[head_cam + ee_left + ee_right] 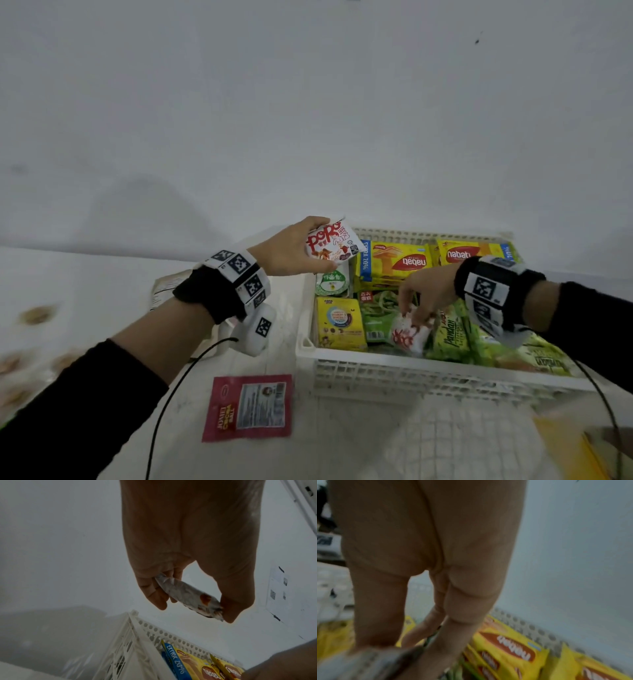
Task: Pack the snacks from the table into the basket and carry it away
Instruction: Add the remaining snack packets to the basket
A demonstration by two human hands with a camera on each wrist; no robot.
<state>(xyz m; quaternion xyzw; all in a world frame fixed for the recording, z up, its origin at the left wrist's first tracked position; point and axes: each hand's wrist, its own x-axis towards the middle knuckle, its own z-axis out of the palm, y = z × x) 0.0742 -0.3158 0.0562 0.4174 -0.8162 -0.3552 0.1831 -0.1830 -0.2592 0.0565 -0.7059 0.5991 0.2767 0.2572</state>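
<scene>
- The left hand (286, 251) holds a white-and-red "PoPo" snack packet (333, 245) pinched between thumb and fingers, raised over the far-left corner of the white plastic basket (404, 371); the left wrist view shows the packet (187, 596) edge-on, thumb at one end and fingers at the other.
- The right hand (426, 293) reaches down into the middle of the basket, its fingertips pinching a small white packet with red print (409, 334) that lies among the snacks (the right wrist view is too blurred to add detail).
- Inside the basket: two yellow Nabati wafer packs (397, 262) along the far wall, a green-and-white cup (332, 282) just below the raised packet, a yellow Coco box (339, 323) at the near left, a green bag (376, 315) beside it, and green Pandan packs (448, 334) at the right.
- A red sachet (248, 407) lies flat on the tabletop (342, 442), label side up, just left of the basket's near corner.
- A pale packet (166, 289) lies on the tabletop behind the left wrist, partly hidden.
</scene>
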